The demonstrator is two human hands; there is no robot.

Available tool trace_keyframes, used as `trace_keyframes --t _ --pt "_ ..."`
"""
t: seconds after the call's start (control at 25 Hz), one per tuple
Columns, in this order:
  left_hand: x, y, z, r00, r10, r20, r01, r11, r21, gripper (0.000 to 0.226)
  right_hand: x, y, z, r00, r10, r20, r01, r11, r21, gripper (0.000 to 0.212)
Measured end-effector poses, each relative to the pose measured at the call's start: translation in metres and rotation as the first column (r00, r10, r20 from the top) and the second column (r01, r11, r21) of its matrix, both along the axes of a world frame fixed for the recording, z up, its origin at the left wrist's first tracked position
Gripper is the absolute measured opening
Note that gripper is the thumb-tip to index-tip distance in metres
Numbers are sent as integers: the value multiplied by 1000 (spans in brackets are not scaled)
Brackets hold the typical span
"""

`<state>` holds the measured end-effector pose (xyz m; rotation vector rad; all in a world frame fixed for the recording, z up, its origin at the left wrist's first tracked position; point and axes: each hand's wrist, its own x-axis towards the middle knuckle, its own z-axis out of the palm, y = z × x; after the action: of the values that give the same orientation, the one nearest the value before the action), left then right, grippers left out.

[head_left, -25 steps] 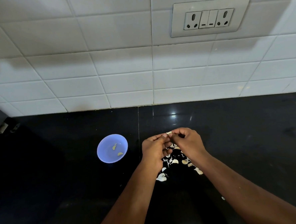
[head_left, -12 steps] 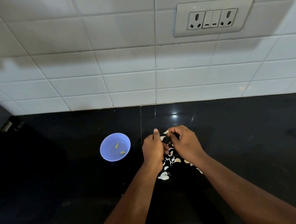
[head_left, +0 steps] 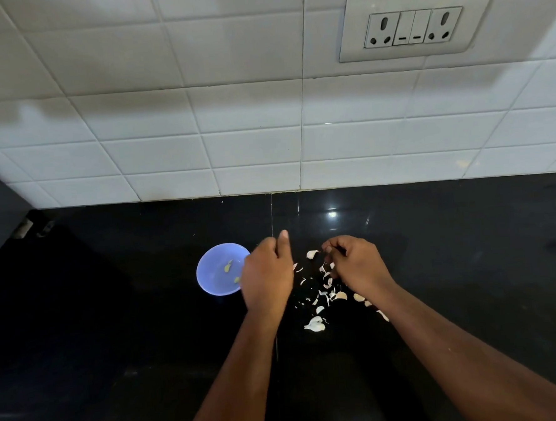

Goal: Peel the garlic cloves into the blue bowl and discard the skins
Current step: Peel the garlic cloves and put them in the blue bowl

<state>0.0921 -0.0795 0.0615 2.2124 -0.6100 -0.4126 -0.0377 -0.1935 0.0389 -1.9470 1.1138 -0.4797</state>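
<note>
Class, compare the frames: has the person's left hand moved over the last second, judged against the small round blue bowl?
Yes. The left hand has moved leftward, away from the right hand, and now overlaps the blue bowl's right rim.

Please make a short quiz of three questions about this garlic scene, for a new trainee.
1. True or false: the blue bowl stands to the left of the left hand.
2. Where do the loose garlic skins lie? A) in the bowl B) on the black counter C) on the wall tiles
3. Fill in: the bowl holds peeled ___.

Key: 1 true; 2 B; 3 cloves
</note>
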Motion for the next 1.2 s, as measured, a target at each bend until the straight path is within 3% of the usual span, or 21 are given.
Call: trace_keyframes --t 0.08,0.16,0.44,0.6,0.72,0.8,0.88,1.0,1.2 --pt "26 18 5 979 47 200 -72 990 122 48 -8 -10 1 994 14 -108 -15 1000 -10 18" --pt "49 33 5 950 69 305 -148 959 244 44 -14 -20 2 976 12 -219 -32 996 -85 19" --pt "93 48 0 959 18 284 -169 839 518 27 -12 -31 11 837 62 -544 -125 989 -79 29" --pt "81 41 14 965 57 255 -150 919 364 48 -12 -23 8 819 24 -573 -157 970 -184 21" --pt "37 24 14 996 -88 13 83 973 213 54 -9 -16 -2 818 57 -572 -194 964 -181 18" --pt "9 17 -2 960 -222 -169 237 968 76 38 -10 -13 -11 790 59 -610 -239 946 -218 19" --pt "-9 15 -20 925 -275 -263 292 956 25 16 -12 -11 -15 779 49 -625 -268 927 -261 23" --pt "-24 17 -33 915 -322 -242 339 940 32 48 -14 -11 -17 787 55 -615 -294 910 -294 26" --pt "-35 17 -32 929 -306 -209 310 951 -14 60 -13 -8 -22 791 55 -609 -328 879 -347 23"
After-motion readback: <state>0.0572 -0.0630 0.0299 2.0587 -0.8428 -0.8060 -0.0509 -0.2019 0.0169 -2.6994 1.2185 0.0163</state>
